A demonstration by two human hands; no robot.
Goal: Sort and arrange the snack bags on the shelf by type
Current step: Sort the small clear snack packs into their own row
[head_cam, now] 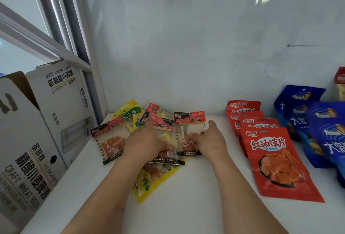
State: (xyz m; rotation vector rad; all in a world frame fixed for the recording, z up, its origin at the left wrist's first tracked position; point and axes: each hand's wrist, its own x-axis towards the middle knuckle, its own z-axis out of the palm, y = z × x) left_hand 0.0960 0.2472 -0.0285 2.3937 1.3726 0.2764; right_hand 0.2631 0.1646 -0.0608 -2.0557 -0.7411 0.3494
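While both hands lie flat, fingers spread, on the clear gluten packets (164, 136) near the shelf's (196, 196) back edge, left hand (143, 142) and right hand (211, 140) pinching nothing: slide yellow bags (155, 179) out separately.

A shop or stockroom shelf: retail snack packs lie grouped by kind on a white shelf board (196, 196), red bags (278, 161) overlapping in a row beside blue bags (298, 114), with printed craft wheat beer cartons (33, 140) standing at the left end near a window frame (56, 28).
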